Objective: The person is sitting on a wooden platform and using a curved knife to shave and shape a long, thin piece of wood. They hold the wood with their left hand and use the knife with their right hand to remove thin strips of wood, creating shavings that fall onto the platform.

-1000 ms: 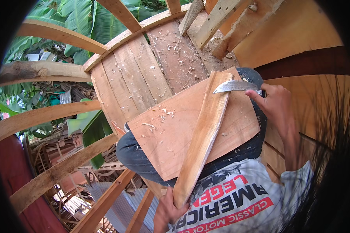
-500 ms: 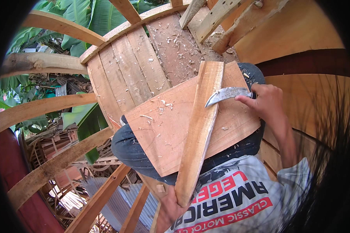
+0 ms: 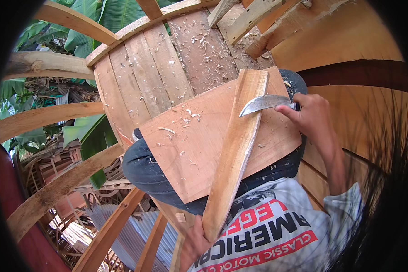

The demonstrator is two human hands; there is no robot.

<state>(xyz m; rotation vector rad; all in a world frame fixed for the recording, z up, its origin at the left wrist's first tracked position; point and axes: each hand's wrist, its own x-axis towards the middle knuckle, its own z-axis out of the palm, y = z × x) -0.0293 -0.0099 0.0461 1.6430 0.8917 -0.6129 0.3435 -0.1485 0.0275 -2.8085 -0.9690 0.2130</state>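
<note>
My right hand (image 3: 313, 114) is closed round the dark handle of a curved knife (image 3: 266, 104). The knife's blade lies across the upper part of a long wooden plank (image 3: 235, 152), its tip near the plank's left edge. At the plank's lower end, my left hand (image 3: 196, 241) grips the wood close to my shirt. Under the plank, a flat reddish-brown board (image 3: 179, 156) rests across my lap, with several curled shavings on it. Most of the left hand's fingers are hidden behind the plank.
Curved wooden ribs (image 3: 54, 120) stand along the left side. Shavings litter the plank floor (image 3: 152, 68) ahead. Several upright timbers (image 3: 254, 20) rise at the upper right, beside a wooden side panel (image 3: 349, 113). Corrugated metal sheeting (image 3: 131, 240) and green leaves show beyond the ribs.
The knife blade has shifted slightly up along the plank, and the plank's upper end has tilted a little to the right. Both hands keep their grip. The whole view has shifted slightly.
</note>
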